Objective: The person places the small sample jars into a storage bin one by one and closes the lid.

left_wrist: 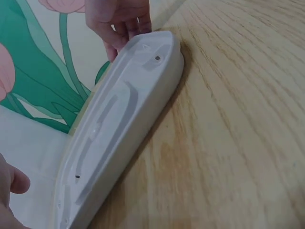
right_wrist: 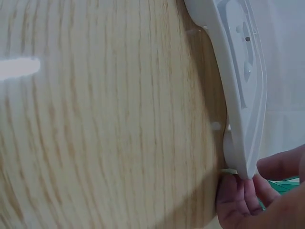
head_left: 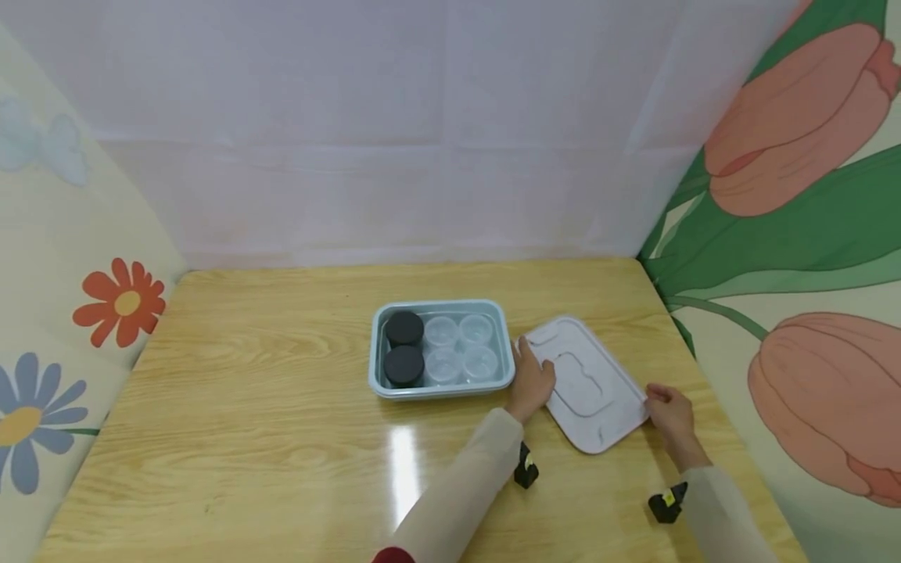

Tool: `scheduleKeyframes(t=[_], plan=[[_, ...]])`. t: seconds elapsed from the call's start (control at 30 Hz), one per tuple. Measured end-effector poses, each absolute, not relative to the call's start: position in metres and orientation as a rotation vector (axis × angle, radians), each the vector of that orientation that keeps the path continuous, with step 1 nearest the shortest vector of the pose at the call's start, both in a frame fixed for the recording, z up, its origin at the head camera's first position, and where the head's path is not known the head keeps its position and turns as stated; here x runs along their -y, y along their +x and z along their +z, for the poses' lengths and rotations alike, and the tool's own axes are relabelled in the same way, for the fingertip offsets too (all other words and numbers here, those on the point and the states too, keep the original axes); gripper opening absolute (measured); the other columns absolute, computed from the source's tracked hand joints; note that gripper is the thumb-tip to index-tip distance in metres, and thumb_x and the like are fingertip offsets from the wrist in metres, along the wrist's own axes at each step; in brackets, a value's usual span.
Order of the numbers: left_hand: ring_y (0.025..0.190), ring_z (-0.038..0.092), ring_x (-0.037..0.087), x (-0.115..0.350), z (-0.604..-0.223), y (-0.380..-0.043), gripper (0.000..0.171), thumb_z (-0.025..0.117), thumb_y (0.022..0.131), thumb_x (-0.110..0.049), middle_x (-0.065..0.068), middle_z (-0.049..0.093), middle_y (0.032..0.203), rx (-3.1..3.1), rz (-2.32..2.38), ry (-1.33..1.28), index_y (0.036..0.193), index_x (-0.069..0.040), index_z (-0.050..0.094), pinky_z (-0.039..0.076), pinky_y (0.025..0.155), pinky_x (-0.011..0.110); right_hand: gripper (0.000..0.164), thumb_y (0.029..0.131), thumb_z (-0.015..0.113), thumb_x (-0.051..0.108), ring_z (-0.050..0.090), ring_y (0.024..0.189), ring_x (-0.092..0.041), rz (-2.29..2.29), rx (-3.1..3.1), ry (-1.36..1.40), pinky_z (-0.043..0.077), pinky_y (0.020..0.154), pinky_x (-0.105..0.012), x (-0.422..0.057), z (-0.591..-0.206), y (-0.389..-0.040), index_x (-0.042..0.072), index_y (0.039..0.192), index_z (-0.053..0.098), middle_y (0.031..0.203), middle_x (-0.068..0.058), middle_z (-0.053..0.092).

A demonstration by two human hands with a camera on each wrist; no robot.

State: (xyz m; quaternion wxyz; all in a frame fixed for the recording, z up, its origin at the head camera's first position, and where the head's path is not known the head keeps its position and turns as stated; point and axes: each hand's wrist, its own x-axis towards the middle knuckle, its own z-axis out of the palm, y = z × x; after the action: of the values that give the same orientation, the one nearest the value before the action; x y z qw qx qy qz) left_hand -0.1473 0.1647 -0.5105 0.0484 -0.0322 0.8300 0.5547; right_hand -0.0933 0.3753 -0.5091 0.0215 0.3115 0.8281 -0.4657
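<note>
A white plastic lid (head_left: 580,383) with raised ridges lies at a slant on the table, right of a light blue rectangular box (head_left: 380,389). My right hand (head_left: 672,418) pinches the lid's right edge; in the right wrist view its fingers (right_wrist: 236,198) are under the edge, the thumb on the other side. At the lid's left edge, beside the box, is my left hand (head_left: 531,383), fingers extended and thumb toward the lid. The left wrist view shows only part of that hand. Inside the box are two black round-topped containers (head_left: 404,364) and several clear round cups (head_left: 443,364).
The wooden table (head_left: 267,407) carries a bright light reflection in front of the box. A white cloth (head_left: 394,195) hangs behind, and flower-patterned panels (head_left: 831,375) stand at both sides. Each wrist bears a small black device (head_left: 525,467).
</note>
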Motion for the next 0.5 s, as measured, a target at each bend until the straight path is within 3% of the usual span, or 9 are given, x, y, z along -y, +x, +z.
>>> scheduleKeyframes(t=[0.27,0.5], plan=[[0.141,0.020,0.041,-0.1618,-0.5204,-0.1508,0.063,0.043,0.091,-0.009,0.037,0.021,0.148,-2.469,1.832,-0.063,0.143,0.016,0.017,0.019,0.117,0.047,0.044,0.084,0.045,-0.002,0.052,0.092,-0.026,-1.413,-2.574,0.968,0.040,0.058,-0.013,-0.3749,-0.5060,-0.0940,-0.014,0.126,0.048,0.113,-0.028,0.052],[0.143,0.017,0.040,-0.1616,-0.5195,-0.1491,0.064,0.043,0.091,-0.010,0.037,0.017,0.149,-2.421,1.843,-0.087,0.144,0.015,0.017,0.017,0.118,0.046,0.045,0.087,0.045,0.004,0.050,0.105,-0.033,-1.445,-2.534,0.971,0.039,0.060,-0.013,-0.3751,-0.5050,-0.0944,-0.014,0.128,0.046,0.126,-0.032,0.047]])
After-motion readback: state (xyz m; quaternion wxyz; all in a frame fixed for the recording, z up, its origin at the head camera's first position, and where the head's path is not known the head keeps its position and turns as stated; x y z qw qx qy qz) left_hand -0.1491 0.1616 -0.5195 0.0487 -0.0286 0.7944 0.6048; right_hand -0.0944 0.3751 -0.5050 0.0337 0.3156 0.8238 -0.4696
